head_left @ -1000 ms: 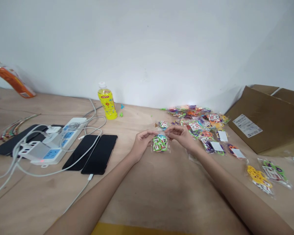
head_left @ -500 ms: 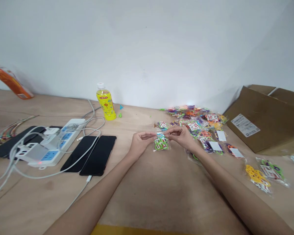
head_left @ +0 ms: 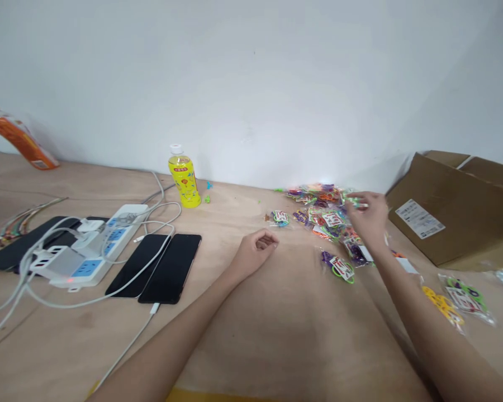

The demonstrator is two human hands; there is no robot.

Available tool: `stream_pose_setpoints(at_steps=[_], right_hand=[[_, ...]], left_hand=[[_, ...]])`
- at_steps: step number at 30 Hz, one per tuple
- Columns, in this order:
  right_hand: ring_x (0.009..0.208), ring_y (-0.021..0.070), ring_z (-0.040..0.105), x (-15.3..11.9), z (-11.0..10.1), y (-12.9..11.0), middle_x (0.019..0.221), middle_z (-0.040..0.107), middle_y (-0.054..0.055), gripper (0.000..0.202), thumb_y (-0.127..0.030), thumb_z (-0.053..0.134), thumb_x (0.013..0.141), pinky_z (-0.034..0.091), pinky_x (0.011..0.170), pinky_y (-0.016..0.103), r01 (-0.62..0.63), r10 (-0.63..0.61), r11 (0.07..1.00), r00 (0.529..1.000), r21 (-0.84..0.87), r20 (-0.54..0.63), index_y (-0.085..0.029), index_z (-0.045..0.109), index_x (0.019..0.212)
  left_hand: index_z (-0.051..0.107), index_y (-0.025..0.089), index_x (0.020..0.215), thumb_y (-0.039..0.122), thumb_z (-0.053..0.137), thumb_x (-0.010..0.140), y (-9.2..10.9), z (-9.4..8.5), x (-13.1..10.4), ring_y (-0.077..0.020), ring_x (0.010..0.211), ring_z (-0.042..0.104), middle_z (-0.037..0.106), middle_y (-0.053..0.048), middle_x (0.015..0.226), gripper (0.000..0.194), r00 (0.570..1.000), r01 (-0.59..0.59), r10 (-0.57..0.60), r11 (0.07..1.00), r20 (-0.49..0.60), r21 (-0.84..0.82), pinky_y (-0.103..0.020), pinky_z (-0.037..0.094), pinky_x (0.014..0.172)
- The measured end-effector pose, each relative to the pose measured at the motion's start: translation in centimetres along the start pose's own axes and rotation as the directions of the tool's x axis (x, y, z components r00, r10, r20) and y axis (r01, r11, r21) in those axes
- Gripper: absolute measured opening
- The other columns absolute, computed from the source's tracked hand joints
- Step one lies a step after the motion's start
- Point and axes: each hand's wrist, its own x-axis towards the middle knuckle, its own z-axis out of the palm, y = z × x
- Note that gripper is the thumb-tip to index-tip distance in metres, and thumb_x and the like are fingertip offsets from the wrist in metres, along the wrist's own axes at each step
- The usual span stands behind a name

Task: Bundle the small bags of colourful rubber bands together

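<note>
In the head view, the left hand [head_left: 255, 255] is loosely curled over the table [head_left: 268, 335], thumb and fingertips together, near and left of a small clear packet [head_left: 280, 218]. The right hand [head_left: 366, 216] reaches over the right side of the packet pile [head_left: 329, 209], its fingers at a pale-green packet [head_left: 352, 201]; whether they are clamped on it I cannot tell. 2 black phones [head_left: 171, 268] lie left, and a cardboard box [head_left: 456, 206] stands far right.

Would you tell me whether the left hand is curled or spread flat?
Curled: the left hand has its fingers bent inward toward the thumb, leaving a small hollow between.
</note>
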Motion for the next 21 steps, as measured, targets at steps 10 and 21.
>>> stream_pose_setpoints(at_steps=[10, 21], right_hand=[[0.09, 0.0278, 0.066, 0.6, 12.9, -6.1, 0.094, 0.073, 0.019, 0.028, -0.009, 0.047, 0.083, 0.047, 0.083, 0.033, 0.061, 0.066, 0.979, 0.809, -0.196, 0.583, -0.011, 0.073, 0.094], [0.124, 0.0386, 0.052, 1.7, 13.8, -3.3, 0.135, 0.054, 0.025, 0.04, -0.018, 0.049, 0.093, 0.044, 0.099, 0.045, 0.112, 0.177, 0.893, 0.803, -0.436, 0.569, -0.01, 0.066, 0.128]], left_hand=[[0.07, 0.017, 0.086, 0.021, 0.062, 0.084, 0.1, 0.2, -0.5, -0.0167, 0.077, 0.062, 0.07, -0.003, 0.082, 0.009, 0.995, -0.023, 0.016, 0.998, 0.102, 0.066, -0.025, 0.046, 0.071], [0.07, 0.016, 0.086, 0.013, 0.059, 0.081, -0.1, 0.1, -0.7, -0.0158, 0.077, 0.061, 0.07, -0.003, 0.083, 0.013, 0.994, -0.011, 0.007, 0.999, 0.11, 0.04, -0.025, 0.045, 0.071]])
